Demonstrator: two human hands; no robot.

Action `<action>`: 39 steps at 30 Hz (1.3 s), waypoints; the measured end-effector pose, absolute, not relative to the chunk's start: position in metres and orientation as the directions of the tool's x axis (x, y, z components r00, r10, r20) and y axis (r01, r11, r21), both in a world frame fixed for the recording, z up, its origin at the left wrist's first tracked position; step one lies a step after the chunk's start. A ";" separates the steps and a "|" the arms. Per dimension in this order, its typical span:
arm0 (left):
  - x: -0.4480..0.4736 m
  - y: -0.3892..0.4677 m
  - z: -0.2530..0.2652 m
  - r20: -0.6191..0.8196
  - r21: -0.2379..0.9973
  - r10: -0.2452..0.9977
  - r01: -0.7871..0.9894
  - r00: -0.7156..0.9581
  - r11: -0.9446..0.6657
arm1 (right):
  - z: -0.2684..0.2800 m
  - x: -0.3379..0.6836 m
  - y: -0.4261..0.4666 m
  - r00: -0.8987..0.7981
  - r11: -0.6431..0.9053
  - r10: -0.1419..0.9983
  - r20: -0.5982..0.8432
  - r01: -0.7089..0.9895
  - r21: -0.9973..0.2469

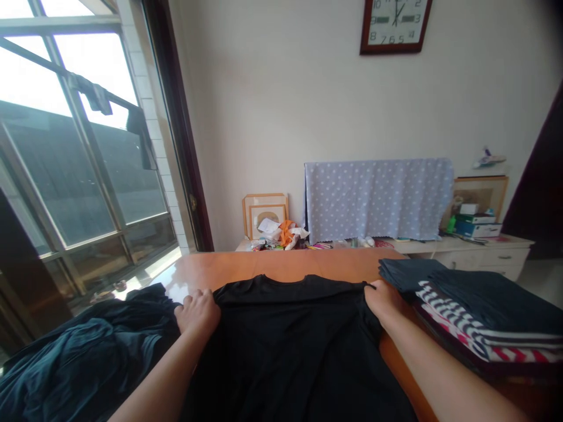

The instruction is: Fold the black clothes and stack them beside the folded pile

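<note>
A black shirt lies spread over the wooden table, its neckline toward the far edge. My left hand is closed on the shirt's left shoulder, fingers curled over the cloth. At the opposite shoulder, my right hand pinches the fabric near the sleeve. The lower part of the shirt runs out of view at the bottom. Beside my left forearm is a loose heap of dark clothes. To the right of my right hand sits a stack of folded clothes, some dark, some striped.
Behind the table, a low white cabinet carries boxes, picture frames and small clutter. A blue dotted cloth covers something wide there. A clock hangs on the wall. Windows stand at the left.
</note>
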State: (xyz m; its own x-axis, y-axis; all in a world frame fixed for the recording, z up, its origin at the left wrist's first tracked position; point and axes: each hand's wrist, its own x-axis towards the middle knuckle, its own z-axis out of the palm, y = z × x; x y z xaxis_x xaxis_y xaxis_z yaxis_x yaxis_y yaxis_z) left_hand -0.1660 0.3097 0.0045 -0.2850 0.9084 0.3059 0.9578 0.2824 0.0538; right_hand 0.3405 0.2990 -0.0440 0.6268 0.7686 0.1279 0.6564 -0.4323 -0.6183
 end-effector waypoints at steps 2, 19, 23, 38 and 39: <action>-0.152 0.311 0.004 0.342 0.064 0.915 0.976 -0.215 0.206 | -0.039 0.332 0.299 0.635 -0.426 0.743 0.212 0.693 -0.582; -0.058 0.367 -0.038 0.274 0.351 0.960 0.935 -0.051 -0.050 | -0.008 0.240 0.325 0.313 -0.238 0.923 0.224 0.922 -0.304; -0.063 0.369 -0.044 0.285 0.399 0.957 0.914 -0.051 -0.070 | 0.016 0.222 0.277 -0.029 0.171 0.864 0.503 0.955 -0.240; -0.082 0.313 0.000 0.076 0.720 0.983 0.691 -0.166 0.062 | 0.018 0.213 0.177 -0.433 0.473 0.880 0.194 0.832 -0.290; -0.082 0.301 0.005 0.046 0.736 0.986 0.673 -0.158 0.074 | 0.016 0.220 0.182 -0.393 0.419 0.908 0.148 0.861 -0.289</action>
